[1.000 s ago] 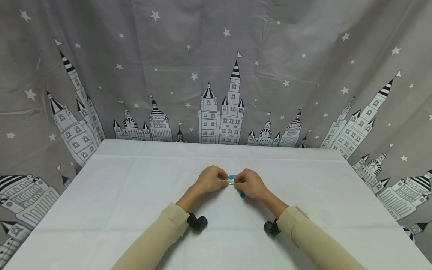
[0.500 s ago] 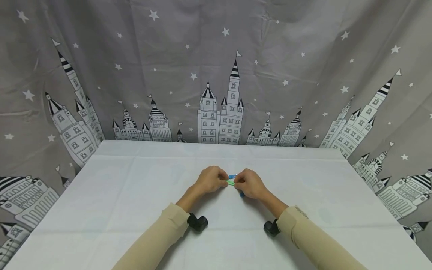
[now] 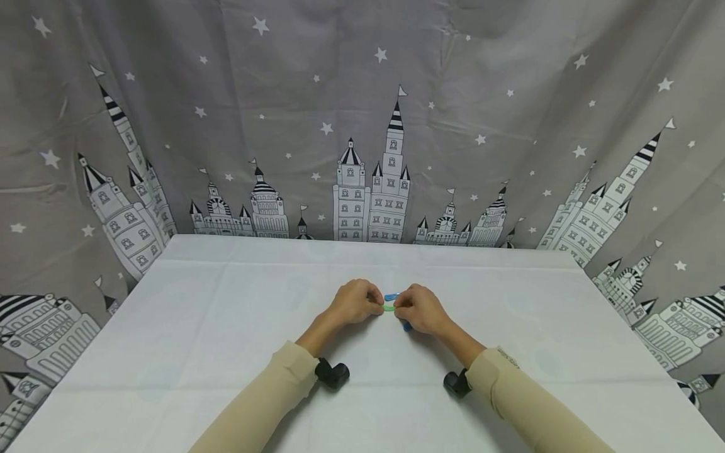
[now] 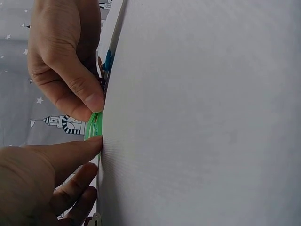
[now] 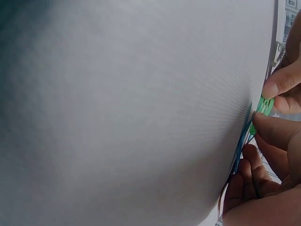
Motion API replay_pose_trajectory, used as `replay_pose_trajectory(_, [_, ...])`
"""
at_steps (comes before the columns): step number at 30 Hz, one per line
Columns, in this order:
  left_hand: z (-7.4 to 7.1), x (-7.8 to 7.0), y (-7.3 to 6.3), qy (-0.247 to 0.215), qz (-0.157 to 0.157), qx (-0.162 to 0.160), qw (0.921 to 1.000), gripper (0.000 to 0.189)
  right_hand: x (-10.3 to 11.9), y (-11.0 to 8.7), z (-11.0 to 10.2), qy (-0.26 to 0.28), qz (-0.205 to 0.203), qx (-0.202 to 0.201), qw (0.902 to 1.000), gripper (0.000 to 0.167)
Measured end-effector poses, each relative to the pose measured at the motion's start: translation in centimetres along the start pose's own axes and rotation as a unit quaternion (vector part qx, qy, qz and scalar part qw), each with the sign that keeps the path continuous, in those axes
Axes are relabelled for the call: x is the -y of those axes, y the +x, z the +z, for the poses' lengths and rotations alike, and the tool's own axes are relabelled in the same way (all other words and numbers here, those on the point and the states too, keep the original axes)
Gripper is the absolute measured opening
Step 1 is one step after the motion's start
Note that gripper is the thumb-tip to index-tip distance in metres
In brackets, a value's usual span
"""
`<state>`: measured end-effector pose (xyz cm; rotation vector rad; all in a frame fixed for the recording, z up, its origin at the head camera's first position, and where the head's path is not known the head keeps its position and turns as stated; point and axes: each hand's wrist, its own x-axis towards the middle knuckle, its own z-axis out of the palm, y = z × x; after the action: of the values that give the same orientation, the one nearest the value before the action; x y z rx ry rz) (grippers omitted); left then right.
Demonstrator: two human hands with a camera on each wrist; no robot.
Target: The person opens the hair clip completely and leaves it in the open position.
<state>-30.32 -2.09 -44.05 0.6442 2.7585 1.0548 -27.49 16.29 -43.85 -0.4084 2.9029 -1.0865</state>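
Between the two hands is a green snap hair clip (image 3: pixel 389 308). My left hand (image 3: pixel 354 302) pinches one end of it with thumb and finger. The other end is pinched by my right hand (image 3: pixel 420 308). Slots in the clip (image 5: pixel 265 106) show in the right wrist view; the fingertips hide both its ends. Just beyond the hands lies a light blue clip-like piece (image 3: pixel 391 297). A darker blue piece (image 3: pixel 407 326) pokes out under the right hand, mostly covered. Long blue strips (image 5: pixel 241 146) appear beside the right fingers in the right wrist view.
White cloth covers the table (image 3: pixel 226 327). A grey curtain (image 3: pixel 283 82) printed with castles and stars hangs behind it. Near the left hand, a small metallic piece (image 5: pixel 278 54) shows in the right wrist view. Each wrist carries a black camera (image 3: pixel 333 375).
Both hands stay in nearly the same place. The green clip has turned slightly between the fingertips.
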Motion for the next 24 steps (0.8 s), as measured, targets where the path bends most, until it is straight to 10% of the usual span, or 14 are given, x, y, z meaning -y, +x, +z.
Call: replay_pose_trajectory(24, [-0.3,-0.27,-0.2,0.021,0.008,0.009,0.9997,0.005,-0.11,-0.05,0.06,-0.016,-0.015,0.006,0.9997,0.019])
